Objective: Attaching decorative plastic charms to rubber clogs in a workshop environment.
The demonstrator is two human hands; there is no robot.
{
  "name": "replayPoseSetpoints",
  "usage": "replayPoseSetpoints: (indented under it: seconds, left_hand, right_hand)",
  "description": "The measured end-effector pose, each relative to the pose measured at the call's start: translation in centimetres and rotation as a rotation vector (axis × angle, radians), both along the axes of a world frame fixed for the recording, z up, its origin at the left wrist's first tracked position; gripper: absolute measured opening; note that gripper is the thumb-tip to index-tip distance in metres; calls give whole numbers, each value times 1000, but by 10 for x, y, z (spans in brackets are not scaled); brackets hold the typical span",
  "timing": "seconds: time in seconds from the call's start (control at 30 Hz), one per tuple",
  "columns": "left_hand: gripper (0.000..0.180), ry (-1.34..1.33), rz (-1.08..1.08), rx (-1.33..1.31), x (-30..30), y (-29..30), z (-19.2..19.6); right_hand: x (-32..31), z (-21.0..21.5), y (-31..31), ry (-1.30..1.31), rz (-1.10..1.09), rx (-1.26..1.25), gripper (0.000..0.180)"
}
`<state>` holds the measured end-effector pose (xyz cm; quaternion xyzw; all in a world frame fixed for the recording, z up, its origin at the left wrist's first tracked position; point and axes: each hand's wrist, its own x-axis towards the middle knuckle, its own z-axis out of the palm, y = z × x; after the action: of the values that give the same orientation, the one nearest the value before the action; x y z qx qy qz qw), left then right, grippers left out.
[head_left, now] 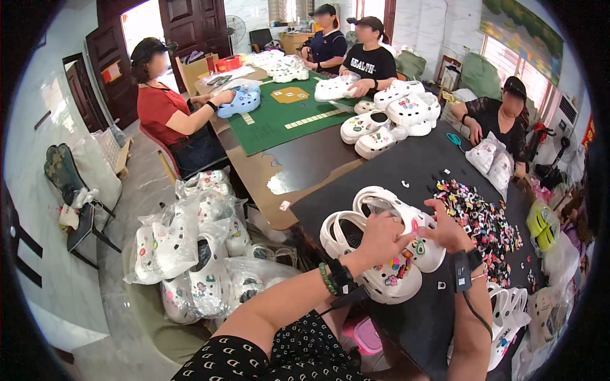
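Observation:
A pair of white clogs lies before me on the black table. Colourful charms sit on the toes of the near-left clog [395, 291] and the right clog [427, 255]. My left hand [381, 240] reaches over the pair, fingers bent together at the right clog's upper; what is between them is hidden. Against that clog's right side, my right hand [450, 230] curls its fingers, with the thumb near the toe. A pink charm [414, 227] shows between my hands. Right beyond them spreads a heap of small mixed charms [486, 235].
Bagged white clogs [210, 254] are heaped at my left. More white clogs [406, 108] stand on the far table. A co-worker in red handles a blue clog [240, 101]; others sit beyond and at right. Teal scissors [454, 139] lie near a bagged pair [492, 159].

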<state>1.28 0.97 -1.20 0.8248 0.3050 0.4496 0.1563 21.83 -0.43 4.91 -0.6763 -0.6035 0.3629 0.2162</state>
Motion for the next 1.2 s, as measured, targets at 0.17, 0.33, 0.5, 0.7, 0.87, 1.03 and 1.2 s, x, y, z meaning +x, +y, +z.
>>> replayPoseSetpoints:
  seconds: [0.17, 0.33, 0.5, 0.7, 0.87, 1.03, 1.2]
  left_hand:
    - [45, 2, 10, -9, 1, 1, 1]
    - [45, 1, 19, 67, 1, 3, 2]
    - [46, 5, 34, 56, 7, 4, 1]
    - [48, 10, 74, 24, 1, 1, 7]
    - [45, 154, 5, -329, -9, 1, 26]
    - [47, 130, -369, -363, -37, 31, 25]
    - [53, 699, -241, 8, -80, 59, 24]
  right_hand:
    - [8, -7, -3, 65, 2, 15, 78]
    - [4, -12, -8, 5, -6, 79, 71]
    - [6, -43, -21, -22, 0, 525, 39]
    - [-35, -52, -56, -316, -152, 1035, 21]
    - [-20, -52, -73, -237, -390, 887, 15]
    - [13, -73, -114, -459, -450, 809, 14]
    - [14, -116, -156, -706, -569, 379, 59]
